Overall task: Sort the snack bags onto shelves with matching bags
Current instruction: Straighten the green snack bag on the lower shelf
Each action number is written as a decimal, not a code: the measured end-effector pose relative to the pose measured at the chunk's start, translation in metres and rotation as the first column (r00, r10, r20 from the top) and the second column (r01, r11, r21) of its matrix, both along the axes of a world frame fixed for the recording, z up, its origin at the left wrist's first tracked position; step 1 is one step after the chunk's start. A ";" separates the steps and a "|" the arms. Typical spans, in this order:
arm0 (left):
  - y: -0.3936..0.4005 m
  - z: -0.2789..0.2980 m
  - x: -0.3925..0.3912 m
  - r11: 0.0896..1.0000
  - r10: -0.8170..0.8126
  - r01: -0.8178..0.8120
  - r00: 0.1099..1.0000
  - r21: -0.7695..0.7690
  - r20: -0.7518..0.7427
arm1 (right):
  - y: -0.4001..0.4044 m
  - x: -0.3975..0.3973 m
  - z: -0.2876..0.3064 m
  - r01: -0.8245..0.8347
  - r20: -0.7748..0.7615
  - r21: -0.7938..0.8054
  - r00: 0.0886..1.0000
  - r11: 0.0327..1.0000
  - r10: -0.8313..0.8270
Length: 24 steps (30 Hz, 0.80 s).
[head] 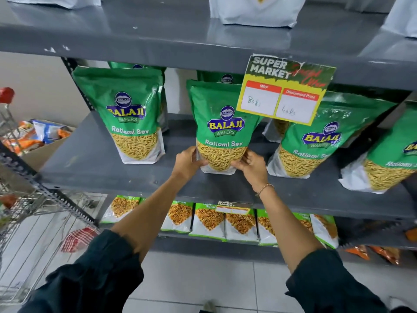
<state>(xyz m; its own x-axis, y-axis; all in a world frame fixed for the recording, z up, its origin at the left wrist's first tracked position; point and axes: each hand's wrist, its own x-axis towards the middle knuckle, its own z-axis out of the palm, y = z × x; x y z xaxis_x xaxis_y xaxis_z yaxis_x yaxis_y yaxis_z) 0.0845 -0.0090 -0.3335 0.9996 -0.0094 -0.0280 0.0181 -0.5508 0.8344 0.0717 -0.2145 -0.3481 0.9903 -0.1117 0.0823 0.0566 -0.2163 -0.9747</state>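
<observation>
A green Ratlami Sev bag (222,127) stands upright on the middle grey shelf (94,163). My left hand (187,162) grips its lower left corner and my right hand (251,167) grips its lower right corner. Matching green bags stand beside it: one to the left (130,114), one to the right (316,141) leaning, and another at the far right (388,163). More green bags show behind the front row.
A yellow price tag (284,91) hangs from the upper shelf edge. The lower shelf holds several green-and-white snack bags (209,222). A wire trolley (29,224) stands at the left, with a cardboard box of orange and blue bags (42,134) behind it. White bags (255,10) sit on the top shelf.
</observation>
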 end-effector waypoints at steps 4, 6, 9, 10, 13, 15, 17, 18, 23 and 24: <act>-0.003 0.002 -0.001 1.000 0.003 -0.003 1.000 0.005 -0.004 | -0.002 0.000 -0.001 -0.015 -0.009 0.002 1.000 1.000 0.015; -0.007 0.003 -0.001 1.000 0.006 -0.006 1.000 -0.005 -0.009 | -0.004 0.002 0.001 -0.010 -0.021 -0.016 1.000 1.000 0.010; -0.010 0.004 0.000 1.000 0.004 -0.005 1.000 -0.010 -0.019 | -0.005 0.001 0.004 -0.014 -0.033 -0.030 0.999 0.999 0.013; -0.010 0.004 -0.001 1.000 0.004 -0.004 1.000 -0.010 -0.025 | -0.005 0.001 0.005 -0.015 -0.036 -0.031 0.999 0.999 0.014; -0.008 0.003 -0.001 1.000 -0.003 0.002 0.999 -0.017 -0.036 | -0.004 -0.002 0.006 -0.009 -0.054 -0.034 0.999 0.999 0.007; -0.007 0.003 -0.001 1.000 -0.009 0.009 0.999 -0.003 -0.032 | -0.003 -0.004 0.007 -0.016 -0.058 -0.033 0.998 0.999 0.014; -0.007 0.005 -0.002 1.000 -0.013 0.013 0.999 0.000 -0.031 | -0.002 -0.006 0.009 -0.017 -0.060 -0.039 0.998 0.999 0.014; -0.006 0.005 -0.003 1.000 -0.017 0.017 0.999 0.000 -0.034 | -0.001 -0.006 0.010 -0.020 -0.067 -0.048 0.998 0.999 0.017; -0.004 0.005 -0.004 0.999 -0.033 0.033 0.999 0.001 -0.042 | 0.002 -0.009 0.014 -0.026 -0.095 -0.038 0.995 0.999 0.023; -0.004 0.007 -0.006 0.999 -0.041 0.041 0.997 0.013 -0.065 | 0.004 -0.011 0.016 -0.026 -0.105 -0.041 0.994 0.999 0.022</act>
